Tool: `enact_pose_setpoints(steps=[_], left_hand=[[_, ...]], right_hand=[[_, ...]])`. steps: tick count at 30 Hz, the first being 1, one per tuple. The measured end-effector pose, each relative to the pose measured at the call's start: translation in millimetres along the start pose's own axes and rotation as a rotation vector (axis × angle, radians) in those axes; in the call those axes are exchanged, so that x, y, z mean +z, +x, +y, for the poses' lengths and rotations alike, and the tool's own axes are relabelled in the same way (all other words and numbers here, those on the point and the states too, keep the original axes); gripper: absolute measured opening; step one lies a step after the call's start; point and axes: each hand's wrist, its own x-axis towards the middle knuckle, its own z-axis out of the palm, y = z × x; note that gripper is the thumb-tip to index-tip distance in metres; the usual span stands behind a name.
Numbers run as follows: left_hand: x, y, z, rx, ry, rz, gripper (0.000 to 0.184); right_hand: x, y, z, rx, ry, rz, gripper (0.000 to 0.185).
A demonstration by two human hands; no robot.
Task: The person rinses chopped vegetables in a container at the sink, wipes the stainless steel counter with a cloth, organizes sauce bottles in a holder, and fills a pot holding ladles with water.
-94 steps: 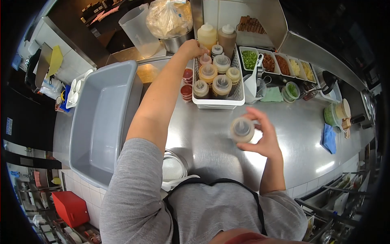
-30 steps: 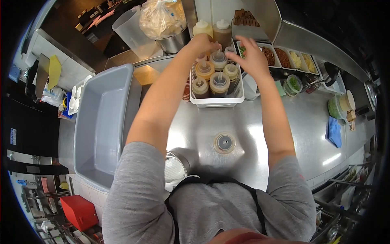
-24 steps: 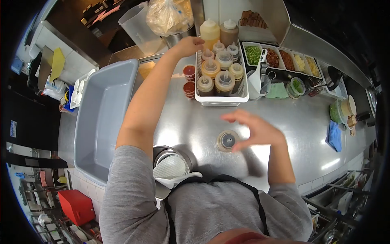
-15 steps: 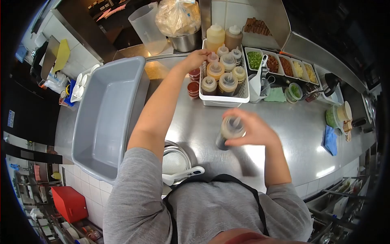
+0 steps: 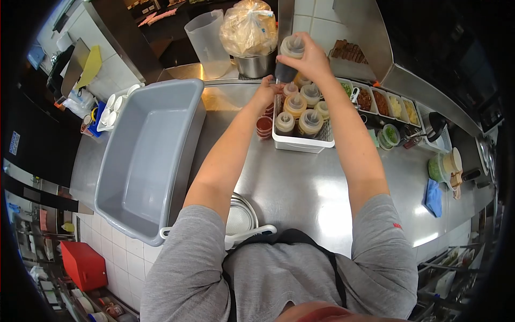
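Observation:
A dark squeeze bottle [image 5: 287, 65] with a clear lid is gripped by my right hand [image 5: 313, 58], raised over the back left of the white basket [image 5: 304, 145]. My left hand [image 5: 266, 92] is at the basket's left rim, its fingers bent around the edge. Several squeeze bottles stand upright in the basket, among them a yellow-orange one [image 5: 295, 104] and a dark one [image 5: 310, 123] at the front. Left of the basket, under my left hand, are red sauce cups [image 5: 264, 127]. My right hand and its bottle hide the back of the basket.
A large grey tub [image 5: 148, 155] stands at the left. Near my body lie metal strainers [image 5: 242, 215] with a white handle. Behind are a clear pitcher [image 5: 208, 44] and a bagged bundle [image 5: 248, 29]. Topping trays [image 5: 380, 102], a green-filled tub [image 5: 388, 136] and a blue cloth [image 5: 433, 197] are at the right.
My right hand has lifted the dark bottle from the counter's middle and carried it up and back over the basket. My left hand has stayed at the basket's left rim. The view has shifted slightly.

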Motion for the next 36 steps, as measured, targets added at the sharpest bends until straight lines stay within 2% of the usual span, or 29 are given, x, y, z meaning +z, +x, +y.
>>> enact_pose_setpoints(steps=[2, 3, 4, 6, 8, 9, 11, 12, 14, 15, 17, 18, 19, 20, 21, 22, 24, 25, 26, 27, 28, 30, 32, 33, 35, 36], left_hand=[[-4, 10, -10, 0.033, -0.019, 0.040, 0.068], [-4, 8, -11, 0.030, 0.013, 0.067, 0.068], [-3, 6, -10, 0.028, 0.047, 0.095, 0.067], [-6, 4, -11, 0.043, 0.055, 0.119, 0.066], [-9, 1, -6, 0.020, 0.125, 0.096, 0.057], [-8, -2, -1, 0.020, 0.126, 0.101, 0.057], [-3, -10, 6, 0.065, 0.220, 0.094, 0.037], [-6, -8, 4, 0.065, 0.218, 0.098, 0.037], [-12, -2, 3, 0.051, 0.413, 0.009, 0.036], [-15, 1, 0, 0.049, 0.412, 0.011, 0.036], [-18, 6, -8, 0.176, 0.503, -0.051, 0.031], [-16, 1, -4, 0.174, 0.503, -0.054, 0.031], [-13, -2, 1, 0.258, 0.601, -0.050, 0.032], [-12, -6, 6, 0.344, 0.699, -0.046, 0.033], [-14, -3, 6, 0.345, 0.698, -0.047, 0.033], [-17, 4, 4, 0.346, 0.686, -0.046, 0.034], [-21, 9, 4, 0.345, 0.671, -0.053, 0.035], [-21, 6, 9, 0.209, 0.583, -0.057, 0.038], [-20, 4, 15, 0.074, 0.498, -0.063, 0.042], [-19, 2, 20, -0.010, 0.437, -0.031, 0.044], [-21, 3, 17, -0.011, 0.441, -0.037, 0.044], [-25, 2, 15, 0.073, 0.345, 0.000, 0.044], [-31, 4, 18, 0.038, 0.334, -0.004, 0.046], [-33, 1, 24, 0.056, 0.369, 0.004, 0.046], [-35, -3, 36, 0.084, 0.409, 0.019, 0.044], [-35, -4, 41, 0.086, 0.412, 0.011, 0.044]], right_hand=[[10, 6, 16, 0.071, -0.194, -0.081, 0.079], [8, 9, 14, 0.188, -0.229, -0.120, 0.088], [10, 12, 16, 0.185, -0.227, -0.125, 0.088], [15, 19, 24, 0.295, -0.336, -0.249, 0.087], [25, 19, 34, 0.295, -0.379, -0.258, 0.084], [29, 19, 34, 0.322, -0.433, -0.332, 0.082], [37, 14, 33, 0.362, -0.569, -0.449, 0.076], [37, 10, 31, 0.359, -0.568, -0.452, 0.076], [37, 3, 27, 0.436, -0.634, -0.621, 0.072], [37, 3, 29, 0.398, -0.667, -0.667, 0.069], [37, 6, 34, 0.378, -0.659, -0.714, 0.066], [37, 7, 40, 0.359, -0.652, -0.753, 0.063], [39, 7, 46, 0.362, -0.654, -0.753, 0.063], [42, 5, 52, 0.280, -0.607, -0.549, 0.059], [43, 4, 56, 0.197, -0.558, -0.347, 0.054], [34, 6, 39, 0.199, -0.560, -0.347, 0.054], [16, 9, 0, 0.266, -0.625, -0.613, 0.051], [16, 5, -11, 0.273, -0.689, -0.701, 0.047], [19, 2, -11, 0.285, -0.692, -0.699, 0.047], [24, -3, -9, 0.295, -0.738, -0.787, 0.044], [29, -6, -9, 0.302, -0.780, -0.874, 0.043], [38, -13, -14, 0.331, -0.779, -0.822, 0.050], [39, -21, -22, 0.187, -0.885, -0.856, 0.038], [46, -27, -15, 0.196, -0.884, -0.853, 0.038], [63, -42, 9, 0.136, -0.814, -0.526, 0.023], [59, -43, 8, 0.142, -0.817, -0.520, 0.023]])
